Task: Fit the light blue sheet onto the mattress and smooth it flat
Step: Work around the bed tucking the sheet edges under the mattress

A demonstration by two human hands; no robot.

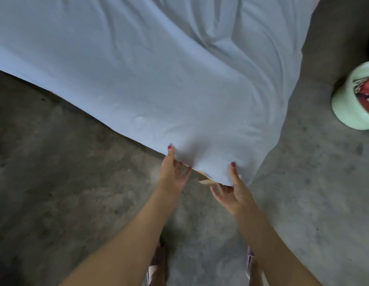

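Both hands [202, 182] under sheet [159, 79] corner

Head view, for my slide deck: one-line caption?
Both hands, left hand and right hand, tuck the light blue sheet over a mattress corner.

No readable text anywhere in view.

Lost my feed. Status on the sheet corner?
Left hand and right hand both at the corner, thumbs on the sheet. Wrinkles remain up top. Nothing blocking.
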